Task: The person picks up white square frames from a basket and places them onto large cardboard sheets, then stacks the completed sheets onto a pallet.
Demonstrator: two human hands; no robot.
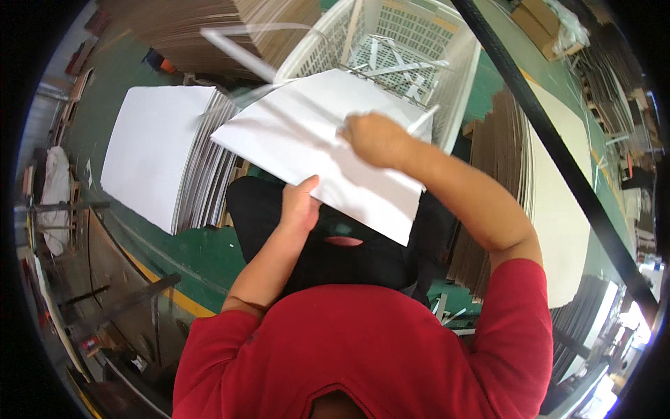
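Observation:
My left hand (301,204) grips the near edge of a white cardboard sheet (377,204), its thumb on top. The sheet lies tilted over my lap, its far part overlapping the near end of a white plastic crate (468,89). Above the sheet, my right hand (374,139) is curled into a fist around a thin pale strip (319,110), which motion blurs as it runs to the upper left. Another blurred white strip (238,55) shows beyond the sheet's far left; whether the two join is unclear. A short white strip (424,119) sticks up at the sheet's right side.
Several white offcut strips (398,68) lie inside the crate. A stack of white sheets (152,152) stands at left, and a stack of cardboard (557,199) at right. Tall brown cardboard (220,31) rises behind. A black bar (555,152) crosses the right side.

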